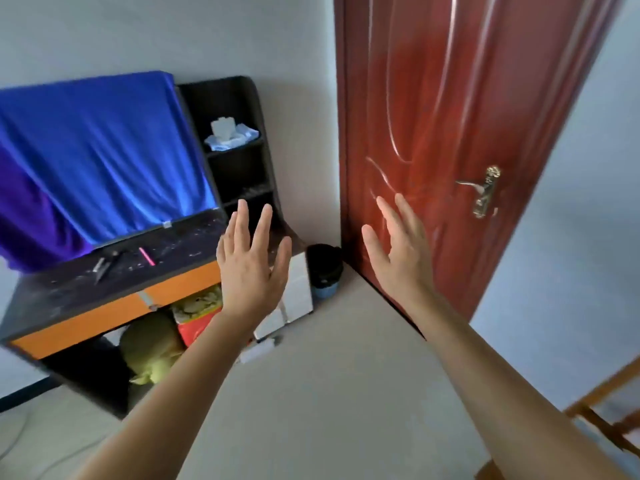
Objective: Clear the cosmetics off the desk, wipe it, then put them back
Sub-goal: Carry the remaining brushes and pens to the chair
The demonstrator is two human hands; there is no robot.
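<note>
Bench carries a pink stick and dark tool; left grip and right grip hover spread flat, holding nothing.

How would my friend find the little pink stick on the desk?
Find the big blue cloth, then the dark dusty desk top with the orange front below it. Near the top's middle lies a thin bright pink stick. It is the only pink thing there; the dark metal tool beside it is grey-black.

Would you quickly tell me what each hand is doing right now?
Left hand: open, fingers spread, holding nothing.
Right hand: open, fingers straight, holding nothing.
</note>
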